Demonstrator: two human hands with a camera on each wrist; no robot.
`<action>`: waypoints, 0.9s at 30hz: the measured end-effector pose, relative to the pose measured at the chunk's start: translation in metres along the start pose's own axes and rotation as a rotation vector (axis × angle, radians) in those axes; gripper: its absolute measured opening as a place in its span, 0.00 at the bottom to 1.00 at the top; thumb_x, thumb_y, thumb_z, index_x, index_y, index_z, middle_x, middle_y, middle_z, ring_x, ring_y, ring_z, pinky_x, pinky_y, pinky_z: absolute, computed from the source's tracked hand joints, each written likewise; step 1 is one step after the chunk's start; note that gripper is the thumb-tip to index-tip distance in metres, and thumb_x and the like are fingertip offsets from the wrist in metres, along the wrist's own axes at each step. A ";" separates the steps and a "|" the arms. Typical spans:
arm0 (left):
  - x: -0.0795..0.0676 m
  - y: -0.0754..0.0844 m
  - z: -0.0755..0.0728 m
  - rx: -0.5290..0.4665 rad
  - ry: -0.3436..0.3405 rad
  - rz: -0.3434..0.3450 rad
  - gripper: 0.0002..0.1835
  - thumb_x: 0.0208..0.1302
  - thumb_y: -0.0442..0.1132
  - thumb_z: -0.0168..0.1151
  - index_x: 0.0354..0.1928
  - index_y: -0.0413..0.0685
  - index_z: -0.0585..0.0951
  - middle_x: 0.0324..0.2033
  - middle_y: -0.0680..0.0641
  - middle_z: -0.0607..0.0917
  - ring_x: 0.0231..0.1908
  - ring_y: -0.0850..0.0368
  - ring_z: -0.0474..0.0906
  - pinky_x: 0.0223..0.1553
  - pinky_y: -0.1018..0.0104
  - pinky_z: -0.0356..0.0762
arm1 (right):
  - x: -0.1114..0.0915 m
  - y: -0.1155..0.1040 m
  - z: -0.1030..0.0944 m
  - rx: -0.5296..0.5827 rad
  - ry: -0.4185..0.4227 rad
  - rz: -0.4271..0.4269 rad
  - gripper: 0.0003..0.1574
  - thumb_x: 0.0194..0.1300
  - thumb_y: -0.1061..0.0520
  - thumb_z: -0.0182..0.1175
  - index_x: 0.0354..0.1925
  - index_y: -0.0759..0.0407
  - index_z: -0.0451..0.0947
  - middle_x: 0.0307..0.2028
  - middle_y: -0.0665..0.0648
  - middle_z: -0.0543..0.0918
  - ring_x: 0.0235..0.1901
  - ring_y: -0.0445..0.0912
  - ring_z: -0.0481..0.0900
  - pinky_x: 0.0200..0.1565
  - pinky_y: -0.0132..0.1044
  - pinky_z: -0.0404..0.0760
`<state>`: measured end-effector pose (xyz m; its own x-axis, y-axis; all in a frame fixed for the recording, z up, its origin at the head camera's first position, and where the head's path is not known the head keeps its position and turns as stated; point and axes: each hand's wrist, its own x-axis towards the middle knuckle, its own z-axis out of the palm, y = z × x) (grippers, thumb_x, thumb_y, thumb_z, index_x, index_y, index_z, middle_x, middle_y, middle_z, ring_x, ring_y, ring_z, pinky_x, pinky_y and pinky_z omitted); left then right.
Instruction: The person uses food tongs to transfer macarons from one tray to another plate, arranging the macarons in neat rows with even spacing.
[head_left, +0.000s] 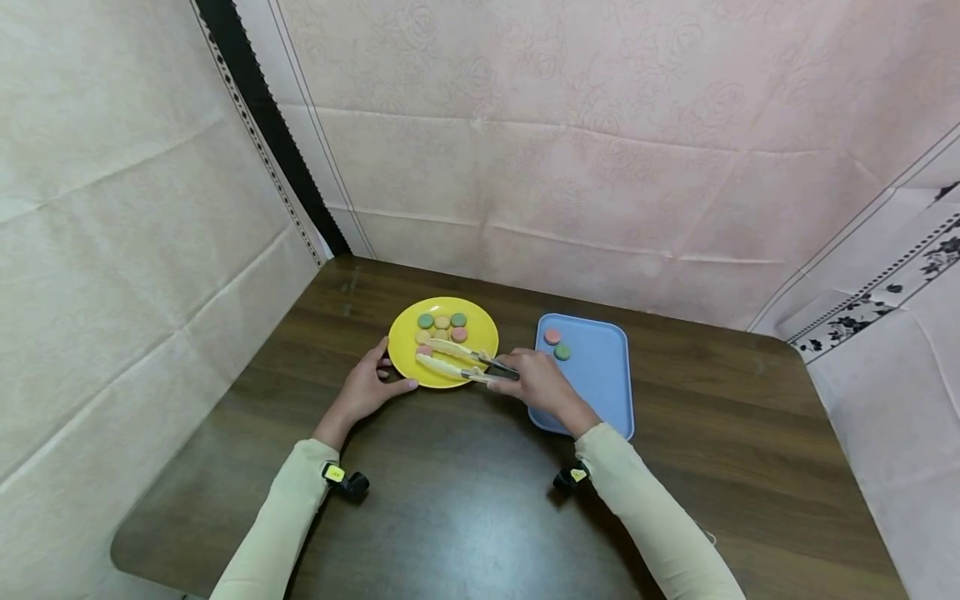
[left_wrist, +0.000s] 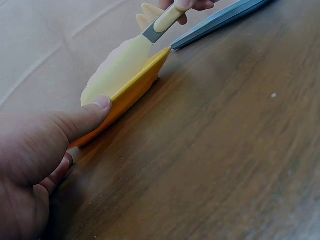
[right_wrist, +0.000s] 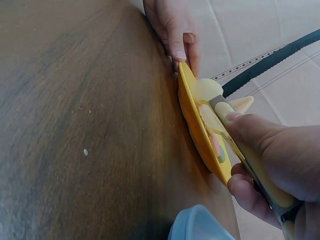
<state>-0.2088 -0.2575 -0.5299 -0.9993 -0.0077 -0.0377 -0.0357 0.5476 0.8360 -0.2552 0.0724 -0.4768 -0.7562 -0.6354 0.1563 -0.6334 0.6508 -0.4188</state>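
Note:
A yellow plate (head_left: 405, 367) holds several green, cream and pink macarons in rows. My left hand (head_left: 366, 385) holds its left rim, the thumb (left_wrist: 92, 117) on the edge and fingers lower down. In my right hand (head_left: 538, 382) are cream-and-grey tongs (head_left: 480, 358), reaching over the plate from the right. A pink macaron (head_left: 424, 351) lies between the two tong tips; whether they touch it cannot be told. To the right, a blue tray (head_left: 596, 375) carries a pink macaron (head_left: 552, 336) and a green macaron (head_left: 562, 352) at its upper left.
Both plate and tray stand on a dark brown wooden table (head_left: 450, 467), the tray partly under my right forearm. Pale patterned cloth (head_left: 562, 167) hangs behind the table's far edge and along its sides.

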 end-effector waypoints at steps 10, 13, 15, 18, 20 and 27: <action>0.000 0.001 0.000 0.019 -0.001 0.000 0.63 0.57 0.57 0.77 0.82 0.41 0.46 0.70 0.35 0.68 0.61 0.40 0.74 0.62 0.46 0.74 | -0.014 0.007 -0.020 0.017 0.058 -0.002 0.30 0.67 0.43 0.70 0.58 0.61 0.84 0.43 0.58 0.87 0.36 0.46 0.83 0.37 0.43 0.83; 0.000 0.001 -0.001 0.018 -0.001 -0.001 0.63 0.57 0.57 0.77 0.82 0.40 0.46 0.70 0.35 0.67 0.61 0.40 0.74 0.62 0.46 0.74 | -0.021 0.010 -0.032 0.020 0.087 0.008 0.29 0.66 0.44 0.70 0.58 0.61 0.85 0.48 0.61 0.87 0.44 0.51 0.85 0.44 0.47 0.85; -0.001 0.001 -0.002 0.016 0.004 -0.002 0.63 0.57 0.57 0.77 0.82 0.40 0.46 0.70 0.35 0.68 0.61 0.40 0.74 0.62 0.46 0.74 | -0.027 0.012 -0.041 0.019 0.112 0.019 0.29 0.66 0.44 0.70 0.58 0.59 0.84 0.53 0.62 0.86 0.52 0.53 0.85 0.48 0.50 0.84; -0.001 0.001 -0.002 0.016 0.007 0.001 0.63 0.57 0.57 0.77 0.82 0.41 0.46 0.70 0.35 0.68 0.61 0.41 0.74 0.62 0.46 0.74 | -0.038 0.016 -0.054 -0.006 0.152 0.028 0.33 0.65 0.44 0.71 0.62 0.60 0.82 0.50 0.62 0.87 0.49 0.54 0.85 0.44 0.49 0.84; -0.001 0.001 -0.002 0.014 0.007 0.006 0.63 0.57 0.57 0.77 0.82 0.41 0.46 0.70 0.36 0.68 0.61 0.41 0.73 0.62 0.46 0.74 | -0.046 0.020 -0.062 -0.029 0.173 0.021 0.33 0.64 0.44 0.72 0.61 0.61 0.82 0.43 0.60 0.88 0.38 0.51 0.83 0.36 0.46 0.82; -0.001 0.000 0.000 0.014 0.003 0.007 0.63 0.57 0.57 0.77 0.82 0.41 0.47 0.65 0.35 0.71 0.60 0.40 0.75 0.62 0.46 0.74 | -0.079 0.042 -0.082 -0.087 0.191 0.087 0.35 0.63 0.45 0.73 0.60 0.65 0.82 0.45 0.62 0.87 0.32 0.48 0.78 0.33 0.42 0.80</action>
<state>-0.2082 -0.2573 -0.5298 -0.9995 -0.0063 -0.0303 -0.0286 0.5594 0.8284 -0.2358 0.1838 -0.4330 -0.8209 -0.4901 0.2933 -0.5697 0.7386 -0.3605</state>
